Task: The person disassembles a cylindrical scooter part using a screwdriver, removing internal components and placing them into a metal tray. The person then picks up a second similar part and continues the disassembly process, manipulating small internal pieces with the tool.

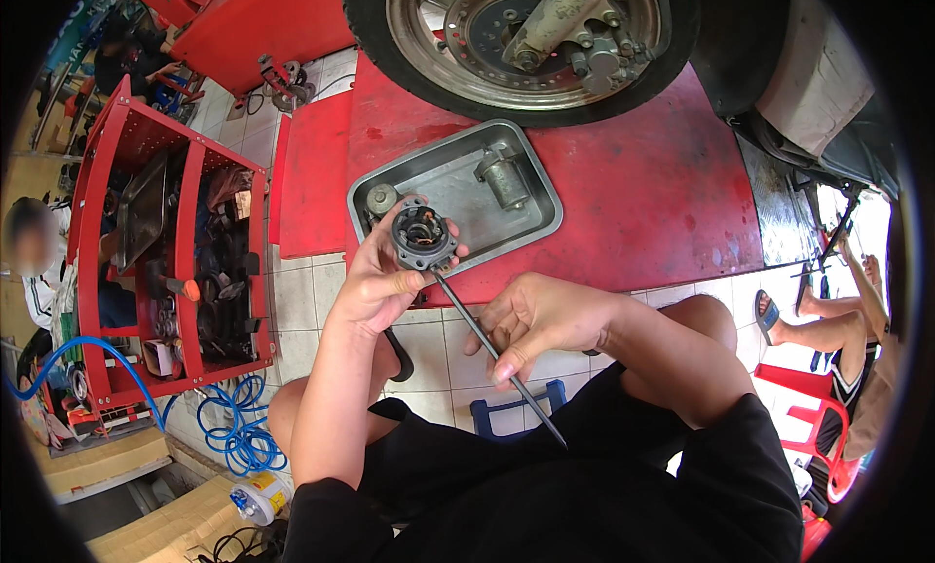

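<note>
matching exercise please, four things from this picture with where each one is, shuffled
1. round metal part
2. thin rod
3. metal tray
4. blue hose

A. on the red platform
B. coiled near the red rack
C. in the left hand
D. in the right hand

Pairs: 1-C, 2-D, 3-A, 4-B

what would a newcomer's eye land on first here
Probably the large black-tyred wheel with a drilled metal disc, top centre. Next, near the middle, the left hand holds a round grey metal housing, and the right hand a long dark metal rod. A coiled bright blue hose stands out at lower left.
</note>
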Demonstrator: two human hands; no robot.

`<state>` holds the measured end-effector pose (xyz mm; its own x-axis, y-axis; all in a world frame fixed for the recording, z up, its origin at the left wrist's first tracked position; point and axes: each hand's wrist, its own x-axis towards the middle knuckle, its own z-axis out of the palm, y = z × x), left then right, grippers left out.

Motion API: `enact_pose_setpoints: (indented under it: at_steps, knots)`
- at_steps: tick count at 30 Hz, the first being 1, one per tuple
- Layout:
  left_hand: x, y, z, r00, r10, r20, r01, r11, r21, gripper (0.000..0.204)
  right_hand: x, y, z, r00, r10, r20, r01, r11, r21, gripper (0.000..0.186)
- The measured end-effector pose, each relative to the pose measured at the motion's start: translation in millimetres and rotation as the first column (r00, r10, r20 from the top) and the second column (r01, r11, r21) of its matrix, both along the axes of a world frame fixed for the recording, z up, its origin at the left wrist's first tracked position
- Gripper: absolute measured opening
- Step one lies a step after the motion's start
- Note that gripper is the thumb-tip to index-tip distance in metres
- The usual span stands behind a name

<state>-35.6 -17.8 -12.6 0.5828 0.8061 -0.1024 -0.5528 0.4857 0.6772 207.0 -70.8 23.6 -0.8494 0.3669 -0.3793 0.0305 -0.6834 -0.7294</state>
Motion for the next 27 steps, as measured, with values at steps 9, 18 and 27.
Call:
enact_pose_setpoints:
  at_steps: [9, 18, 27]
  knots:
    - [1.8, -0.1, -2.8, 1.000, -0.001, 0.007, 0.001, 1.000, -0.028, 0.093, -2.7, -1.9, -1.0, 0.998, -0.042, 0.054, 0.037, 0.996, 0.085, 0.053]
    - [1.9, -2.0, -4.6, 1.000, -0.020, 0.022, 0.021, 0.999, -0.041, 0.090, 1.0, -0.7, 10.1, 0.999, 0.012, -0.044, -0.013, 1.000, -0.009, 0.050]
    - [0.6, -1.5, -3.1, 1.000, -0.007, 0.011, 0.007, 0.999, -0.038, 0.090, -2.3, -2.3, -1.5, 0.999, 0.014, -0.037, -0.013, 1.000, 0.025, 0.044]
